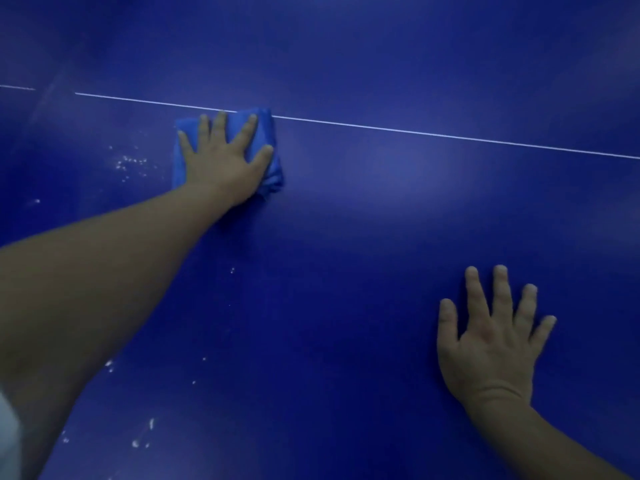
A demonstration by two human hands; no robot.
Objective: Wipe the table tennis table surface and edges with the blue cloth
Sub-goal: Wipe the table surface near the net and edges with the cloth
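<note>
The dark blue table tennis table [363, 220] fills the whole view. A folded blue cloth [268, 129] lies on it just below the thin white line [415, 132]. My left hand [225, 161] presses flat on the cloth with fingers spread, arm stretched out from the lower left. Most of the cloth is hidden under that hand. My right hand [491, 337] rests flat on the bare table surface at the lower right, fingers straight and spread, holding nothing.
White specks and smears dot the surface left of the cloth [130, 164] and near the bottom left [142, 438]. The white line crosses the table from left to right with a gap at the far left. No table edge shows.
</note>
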